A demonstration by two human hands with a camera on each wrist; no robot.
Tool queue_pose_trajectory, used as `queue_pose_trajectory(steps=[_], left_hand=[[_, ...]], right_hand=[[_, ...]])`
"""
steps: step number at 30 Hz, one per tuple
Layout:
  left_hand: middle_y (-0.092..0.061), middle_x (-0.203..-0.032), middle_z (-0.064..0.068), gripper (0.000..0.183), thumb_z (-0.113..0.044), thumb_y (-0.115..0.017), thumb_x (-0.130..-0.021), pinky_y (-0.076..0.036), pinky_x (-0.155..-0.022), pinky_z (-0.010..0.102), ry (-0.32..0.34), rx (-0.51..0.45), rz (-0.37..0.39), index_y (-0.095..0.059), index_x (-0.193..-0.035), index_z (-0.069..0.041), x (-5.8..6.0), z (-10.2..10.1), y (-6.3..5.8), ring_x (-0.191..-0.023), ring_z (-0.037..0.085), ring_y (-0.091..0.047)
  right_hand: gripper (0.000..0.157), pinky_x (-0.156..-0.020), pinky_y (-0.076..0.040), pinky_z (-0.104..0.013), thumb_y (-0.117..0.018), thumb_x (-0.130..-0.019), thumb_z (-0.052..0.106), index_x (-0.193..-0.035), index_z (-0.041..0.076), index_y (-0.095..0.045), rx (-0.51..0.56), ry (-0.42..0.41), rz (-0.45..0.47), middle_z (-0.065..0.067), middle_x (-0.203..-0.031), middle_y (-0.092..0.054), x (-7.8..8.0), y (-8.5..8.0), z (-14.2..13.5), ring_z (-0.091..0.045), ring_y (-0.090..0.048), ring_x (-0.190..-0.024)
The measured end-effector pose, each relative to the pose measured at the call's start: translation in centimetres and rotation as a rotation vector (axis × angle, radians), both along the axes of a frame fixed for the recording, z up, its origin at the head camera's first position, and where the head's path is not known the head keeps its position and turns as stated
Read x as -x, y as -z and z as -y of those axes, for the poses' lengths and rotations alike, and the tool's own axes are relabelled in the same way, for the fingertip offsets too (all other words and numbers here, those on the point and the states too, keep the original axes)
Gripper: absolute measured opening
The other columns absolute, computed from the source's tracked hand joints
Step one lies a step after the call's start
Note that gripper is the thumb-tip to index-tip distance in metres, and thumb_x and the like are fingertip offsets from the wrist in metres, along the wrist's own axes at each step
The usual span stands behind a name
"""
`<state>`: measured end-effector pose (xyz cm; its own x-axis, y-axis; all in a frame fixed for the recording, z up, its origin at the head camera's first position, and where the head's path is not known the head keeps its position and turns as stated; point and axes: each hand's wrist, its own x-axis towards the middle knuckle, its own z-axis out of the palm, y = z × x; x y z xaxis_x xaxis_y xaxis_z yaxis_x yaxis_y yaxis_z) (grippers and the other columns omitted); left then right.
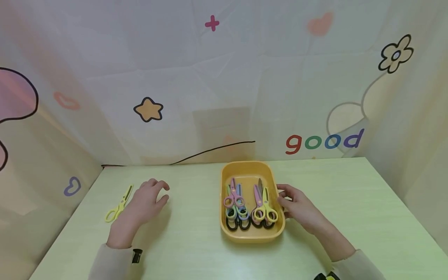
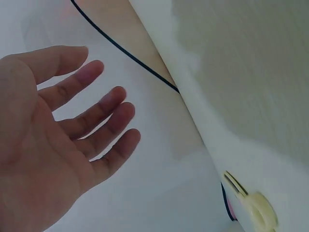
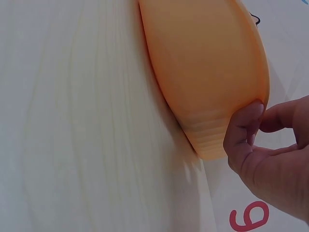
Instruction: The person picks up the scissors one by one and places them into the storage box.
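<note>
A yellow plastic tray (image 1: 246,238) stands on the table, holding several pairs of scissors (image 1: 266,212) with yellow, pink, blue, green and black handles. At its right side my right hand (image 1: 300,208) pinches the rim; the right wrist view shows a fingertip against the outer wall (image 3: 203,63). My left hand (image 1: 148,202) is over the left part of the table, its fingers loosely bent and nothing in them. Just left of that hand lies one pair of yellow scissors (image 1: 119,206), partly covered by the wrist in the head view. The left wrist view shows the bare palm (image 2: 53,154).
The pale green table (image 1: 189,229) runs back to a printed curtain (image 1: 168,128) with a star and the word "good". More curtain (image 1: 420,155) hangs along the right side, and also along the left.
</note>
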<state>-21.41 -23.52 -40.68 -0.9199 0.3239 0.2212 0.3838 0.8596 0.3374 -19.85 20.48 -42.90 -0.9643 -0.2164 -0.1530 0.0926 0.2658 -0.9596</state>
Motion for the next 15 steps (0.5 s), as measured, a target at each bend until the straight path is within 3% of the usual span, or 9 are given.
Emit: queue_pose_trajectory(steps=[8, 15], left_hand=[[-0.047, -0.123, 0.033, 0.032, -0.019, -0.060, -0.099, -0.043, -0.081, 0.065, -0.196, 0.064, 0.204, -0.058, -0.125, 0.000, -0.2, 4.1, 1.5, -0.111, 0.052, -0.046], [-0.040, -0.120, 0.042, 0.044, -0.023, -0.055, -0.098, -0.040, -0.084, 0.069, -0.343, 0.154, 0.393, -0.049, -0.133, 0.005, -0.7, 6.0, 1.2, -0.111, 0.061, -0.041]], right_hand=[[0.048, -0.072, -0.057, -0.034, -0.049, -0.107, 0.008, -0.150, -0.008, -0.036, 0.011, -0.016, -0.007, -0.021, -0.115, -0.048, -0.1, 0.3, 0.2, -0.026, -0.059, -0.092], [0.048, -0.075, -0.058, -0.035, -0.049, -0.107, 0.009, -0.151, -0.006, -0.037, -0.004, 0.000, 0.002, -0.021, -0.117, -0.048, -0.1, 0.3, 0.1, -0.027, -0.058, -0.094]])
